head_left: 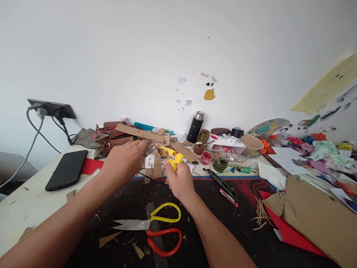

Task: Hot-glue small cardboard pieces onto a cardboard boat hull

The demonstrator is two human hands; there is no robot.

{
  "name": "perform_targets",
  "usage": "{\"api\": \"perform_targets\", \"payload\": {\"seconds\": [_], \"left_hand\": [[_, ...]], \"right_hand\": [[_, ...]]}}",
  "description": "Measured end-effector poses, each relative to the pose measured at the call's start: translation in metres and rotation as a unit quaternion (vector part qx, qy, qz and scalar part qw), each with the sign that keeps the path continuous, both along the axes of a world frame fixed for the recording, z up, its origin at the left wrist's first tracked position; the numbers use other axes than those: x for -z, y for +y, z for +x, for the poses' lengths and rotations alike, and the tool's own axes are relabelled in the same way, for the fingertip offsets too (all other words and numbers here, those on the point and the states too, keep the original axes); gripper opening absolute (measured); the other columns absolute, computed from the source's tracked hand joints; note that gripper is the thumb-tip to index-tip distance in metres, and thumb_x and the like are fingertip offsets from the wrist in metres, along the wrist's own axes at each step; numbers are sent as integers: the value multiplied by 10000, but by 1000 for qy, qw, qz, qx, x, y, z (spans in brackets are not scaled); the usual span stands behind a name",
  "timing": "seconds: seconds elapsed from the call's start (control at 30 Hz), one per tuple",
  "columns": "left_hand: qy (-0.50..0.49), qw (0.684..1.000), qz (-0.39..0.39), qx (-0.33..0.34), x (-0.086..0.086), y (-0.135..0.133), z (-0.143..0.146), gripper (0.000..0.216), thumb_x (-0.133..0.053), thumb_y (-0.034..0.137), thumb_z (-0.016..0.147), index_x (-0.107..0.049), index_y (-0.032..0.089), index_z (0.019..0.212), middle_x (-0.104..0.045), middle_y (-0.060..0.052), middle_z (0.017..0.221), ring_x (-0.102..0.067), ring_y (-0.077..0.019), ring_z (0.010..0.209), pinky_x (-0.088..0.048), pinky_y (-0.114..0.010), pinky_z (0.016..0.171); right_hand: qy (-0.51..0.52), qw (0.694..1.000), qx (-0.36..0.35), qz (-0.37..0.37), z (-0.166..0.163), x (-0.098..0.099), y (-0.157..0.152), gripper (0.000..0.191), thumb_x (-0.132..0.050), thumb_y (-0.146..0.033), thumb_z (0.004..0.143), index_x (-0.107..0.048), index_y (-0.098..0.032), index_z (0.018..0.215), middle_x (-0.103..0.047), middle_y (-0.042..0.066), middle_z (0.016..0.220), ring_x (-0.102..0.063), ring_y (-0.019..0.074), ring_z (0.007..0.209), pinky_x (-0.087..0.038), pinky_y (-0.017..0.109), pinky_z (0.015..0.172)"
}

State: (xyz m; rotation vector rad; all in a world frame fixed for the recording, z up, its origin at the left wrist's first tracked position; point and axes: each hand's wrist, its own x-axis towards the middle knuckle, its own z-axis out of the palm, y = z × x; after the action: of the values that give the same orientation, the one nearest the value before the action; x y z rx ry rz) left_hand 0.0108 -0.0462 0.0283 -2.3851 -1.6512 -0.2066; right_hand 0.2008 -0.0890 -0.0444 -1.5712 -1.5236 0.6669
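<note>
— What are your hands doing?

— My right hand [180,181] is gripping the yellow glue gun [170,156] at the centre of the frame, nozzle pointing left. My left hand [125,158] is resting on the cardboard strips [139,133] just left of centre; I cannot tell whether its fingers are closing on one.

— And around them?

— Scissors [154,227] are lying on the dark mat [125,201] at lower centre, a phone [67,169] is sitting at the left, and a flask [195,127] is standing against the wall.
</note>
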Motion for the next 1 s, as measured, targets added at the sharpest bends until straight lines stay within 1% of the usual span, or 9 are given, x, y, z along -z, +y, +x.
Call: {"api": "perform_targets", "payload": {"seconds": [0.13,0.4,0.67,1.0], "left_hand": [[10,1000,-3,-4,-1,0,1,350,-478,216,1058,-684,176,1338,-822,-173,1226,-794,-366,1082,-550,-393,705],[8,1000,-2,-3,1,1,1,363,-472,219,1063,-683,183,1357,-813,-176,1292,-795,-367,1100,-555,-397,723],[-5,1000,5,1,4,3,-3,348,-483,246,1065,-697,184,1333,-823,-179,1217,-796,-380,1068,-547,-400,696],[6,1000,16,-2,4,3,-3,359,-458,240,1066,-707,181,1317,-823,-175,1201,-795,-381,1066,-543,-413,682]], "right_hand": [[3,1000,-2,-7,0,-1,0,593,-536,-556,1057,-513,-256,546,-587,40,473,-618,200,493,-423,284,507],[-7,1000,-13,-4,-1,-3,-1,594,-548,-536,1052,-501,-258,529,-566,34,459,-612,202,495,-452,293,540],[3,1000,-2,-8,0,-2,0,591,-559,-547,1052,-511,-258,538,-569,33,459,-604,200,479,-425,291,512],[6,1000,-1,-16,1,-2,0,605,-541,-570,1055,-511,-257,538,-575,30,452,-586,187,452,-411,286,503]]}}
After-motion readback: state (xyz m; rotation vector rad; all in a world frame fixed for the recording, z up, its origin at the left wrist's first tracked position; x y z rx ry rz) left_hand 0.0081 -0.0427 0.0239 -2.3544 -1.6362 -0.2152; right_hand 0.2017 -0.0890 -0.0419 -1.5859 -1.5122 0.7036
